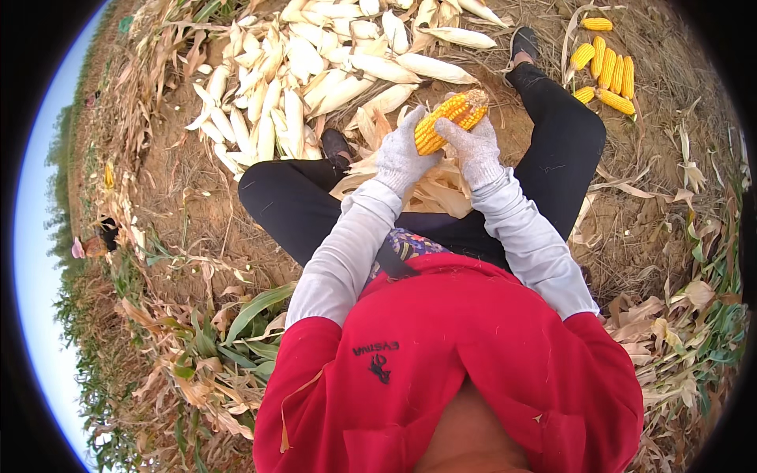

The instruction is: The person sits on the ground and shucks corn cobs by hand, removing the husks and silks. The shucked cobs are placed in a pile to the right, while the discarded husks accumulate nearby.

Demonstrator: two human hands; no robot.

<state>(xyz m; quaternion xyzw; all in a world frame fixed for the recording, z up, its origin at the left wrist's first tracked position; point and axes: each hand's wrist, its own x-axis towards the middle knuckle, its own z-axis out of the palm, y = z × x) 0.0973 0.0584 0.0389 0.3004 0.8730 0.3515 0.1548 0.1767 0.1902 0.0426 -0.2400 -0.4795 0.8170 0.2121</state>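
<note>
Both my hands, in pale knitted work gloves, grip one husked ear of yellow corn (pixel 440 125) above my lap. My left hand (pixel 408 148) wraps the ear's lower end on the left. On the other side, my right hand (pixel 475 145) has its thumb laid across the kernels, close to the ragged, pale upper end. Stripped dry husks (pixel 440 192) lie between my legs, just beneath the hands. Beyond my feet spreads a heap of corn ears in pale husks (pixel 307 65).
Several bare yellow ears (pixel 607 68) lie on the soil at the upper right, past my right foot (pixel 524 44). Dry stalks and leaves (pixel 195 360) cover the ground to the left, with more stalks (pixel 692 331) at right. Another person (pixel 94 243) is far off at the left.
</note>
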